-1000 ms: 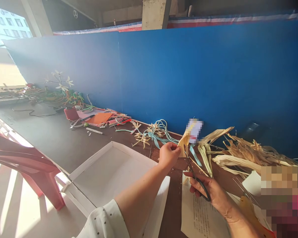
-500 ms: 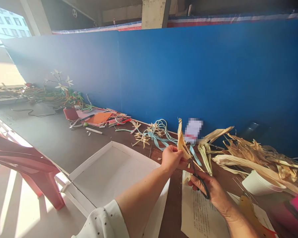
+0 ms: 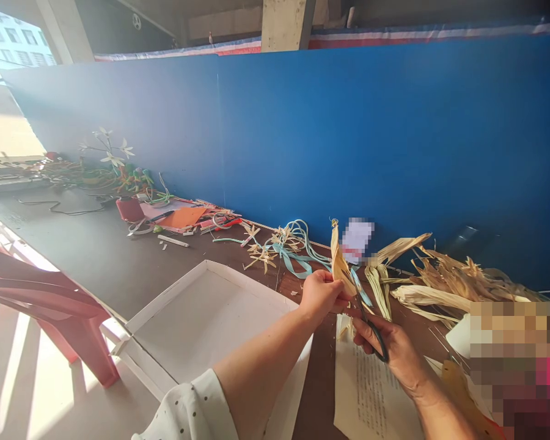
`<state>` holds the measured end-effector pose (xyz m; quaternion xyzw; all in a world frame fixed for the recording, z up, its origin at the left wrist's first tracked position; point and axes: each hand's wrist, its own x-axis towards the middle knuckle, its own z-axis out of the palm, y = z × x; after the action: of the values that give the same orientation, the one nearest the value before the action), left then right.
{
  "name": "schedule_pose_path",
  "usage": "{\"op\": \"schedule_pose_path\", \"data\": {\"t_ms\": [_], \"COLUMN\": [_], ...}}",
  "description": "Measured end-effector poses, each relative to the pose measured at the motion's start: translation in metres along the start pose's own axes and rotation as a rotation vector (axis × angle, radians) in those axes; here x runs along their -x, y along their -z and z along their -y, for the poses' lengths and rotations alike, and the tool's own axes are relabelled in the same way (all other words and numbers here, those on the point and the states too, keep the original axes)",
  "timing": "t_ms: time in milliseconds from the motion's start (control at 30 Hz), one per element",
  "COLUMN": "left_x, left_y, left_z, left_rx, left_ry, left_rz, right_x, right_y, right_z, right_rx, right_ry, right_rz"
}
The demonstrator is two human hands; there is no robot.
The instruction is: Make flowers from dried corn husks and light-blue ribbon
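Observation:
My left hand pinches a dried yellowish husk strip and holds it upright above the brown table. My right hand grips dark-handled scissors, with the blades pointing up into the base of the strip next to my left fingers. Below both hands lies a printed paper sheet. Small husk scraps lie on its top edge.
A shallow white cardboard tray sits left of my arm. Loose dried husks pile up at the right, light-blue ribbon and straw stars lie by the blue partition. Craft clutter and a red plastic chair are further left.
My left hand turned the husk strip from leaning right to standing upright and lowered a little. My right hand brought the scissors up close against the strip's base.

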<state>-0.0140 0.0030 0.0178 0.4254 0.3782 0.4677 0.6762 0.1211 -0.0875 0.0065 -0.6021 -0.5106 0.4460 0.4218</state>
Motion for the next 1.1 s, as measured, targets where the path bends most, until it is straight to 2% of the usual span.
{"op": "schedule_pose_path", "data": {"t_ms": [467, 867, 1100], "left_x": [0.0061, 0.0076, 0.0097], "left_y": [-0.0004, -0.0026, -0.0027], "left_z": [-0.0078, -0.0073, -0.0069], "left_rx": [0.133, 0.154, 0.127], "left_ry": [0.149, 0.114, 0.11], "left_rz": [0.09, 0.056, 0.081], "right_x": [0.0016, 0.002, 0.0015], "right_y": [0.0017, 0.0005, 0.0016], "right_z": [0.0013, 0.0023, 0.0028], "right_rx": [0.01, -0.008, 0.038], "right_ry": [0.042, 0.027, 0.038], "right_rz": [0.006, 0.008, -0.006]}}
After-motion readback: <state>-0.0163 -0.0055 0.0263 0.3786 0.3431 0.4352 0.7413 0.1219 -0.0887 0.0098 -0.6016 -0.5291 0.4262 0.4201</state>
